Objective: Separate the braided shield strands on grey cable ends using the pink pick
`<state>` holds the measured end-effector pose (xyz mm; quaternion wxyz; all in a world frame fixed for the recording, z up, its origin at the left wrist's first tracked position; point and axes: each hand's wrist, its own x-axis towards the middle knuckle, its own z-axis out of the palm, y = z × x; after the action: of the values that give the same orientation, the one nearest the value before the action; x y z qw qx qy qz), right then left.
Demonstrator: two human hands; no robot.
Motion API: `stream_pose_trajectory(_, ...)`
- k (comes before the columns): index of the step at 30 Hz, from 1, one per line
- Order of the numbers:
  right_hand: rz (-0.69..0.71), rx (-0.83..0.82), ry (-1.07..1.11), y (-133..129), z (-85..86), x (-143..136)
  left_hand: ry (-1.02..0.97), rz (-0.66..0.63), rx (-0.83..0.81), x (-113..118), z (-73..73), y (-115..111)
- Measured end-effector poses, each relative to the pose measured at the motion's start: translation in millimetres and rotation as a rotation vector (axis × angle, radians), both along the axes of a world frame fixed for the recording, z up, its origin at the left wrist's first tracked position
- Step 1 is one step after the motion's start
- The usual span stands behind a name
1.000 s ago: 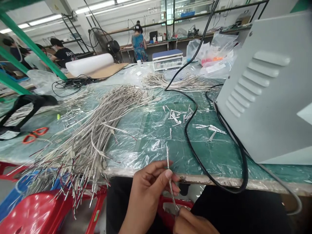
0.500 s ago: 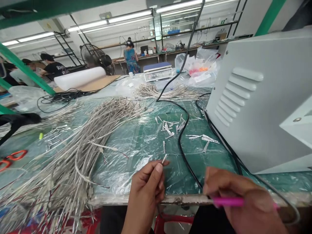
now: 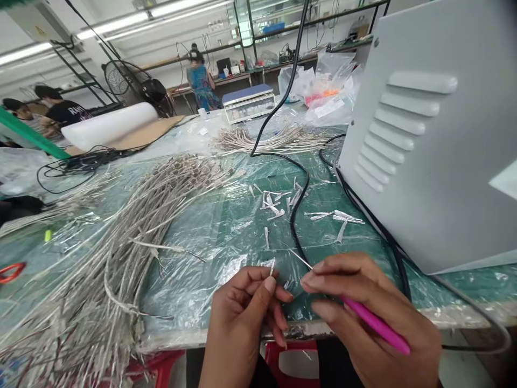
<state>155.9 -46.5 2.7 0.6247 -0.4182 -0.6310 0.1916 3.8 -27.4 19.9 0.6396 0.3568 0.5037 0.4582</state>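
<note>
- My left hand (image 3: pixel 244 318): pinching cable end (image 3: pixel 272 265), axis toward table's (image 3: pixel 226 237) far edge.
- My right hand (image 3: pixel 398 310): gripping pink tool (image 3: pixel 377 326), tip just right of cable end.

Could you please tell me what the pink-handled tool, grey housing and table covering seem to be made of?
Pink-handled tool: handle looks like smooth plastic, evenly coloured; the thin tip looks metallic, silvery and straight.
Grey housing: probably satin-painted sheet metal, with pressed louvres and screws, though plastic is possible.
Table covering: clear, glossy plastic film, wrinkled and catching the light.
</note>
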Motion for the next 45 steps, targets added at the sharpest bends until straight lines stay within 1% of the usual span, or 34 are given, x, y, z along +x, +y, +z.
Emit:
stream_pose_trajectory(2,-0.044,-0.037,0.024,-0.1,-2.3,-3.9,0.026,-0.013,-0.003,0.9,-0.2,0.6)
stream_pose_trajectory(5,-0.008,-0.019,0.028,-2.2,-6.9,-6.6,0.108,-0.017,-0.004,4.5,-0.6,-1.4)
stream_pose_trajectory(9,0.021,0.006,0.028,-4.9,-8.5,-4.0,0.286,0.065,0.046,12.6,-1.6,-8.3)
stream_pose_trajectory(12,0.038,0.014,-0.061,-5.8,-4.5,-6.0,0.354,0.094,0.077,15.8,-3.5,-11.3)
stream_pose_trajectory(14,-0.015,0.02,-0.102,-7.2,-2.7,-10.6,0.367,0.089,0.088,15.6,-5.5,-11.7)
stream_pose_trajectory(17,-0.136,0.023,-0.093,-10.0,-3.3,-18.7,0.385,0.07,0.105,13.6,-9.9,-11.7)
stream_pose_trajectory(24,-0.179,-0.005,-0.066,-10.0,-5.7,-22.6,0.48,0.049,0.195,10.7,-18.5,-12.1)
stream_pose_trajectory(30,-0.071,-0.028,-0.089,-7.2,-4.0,-17.3,0.557,0.033,0.276,9.9,-19.4,-11.1)
stream_pose_trajectory(32,-0.056,-0.041,-0.108,-7.2,-3.9,-15.9,0.573,0.036,0.29,10.1,-19.4,-10.8)
stream_pose_trajectory(37,-0.065,-0.07,-0.172,-7.6,-7.5,-16.0,0.577,0.057,0.299,11.5,-19.9,-10.6)
stream_pose_trajectory(41,-0.068,-0.085,-0.263,-7.8,-10.6,-16.1,0.574,0.091,0.31,13.4,-20.0,-11.1)
stream_pose_trajectory(45,-0.059,-0.062,-0.377,-7.6,-13.3,-15.3,0.593,0.101,0.313,15.5,-20.5,-11.0)
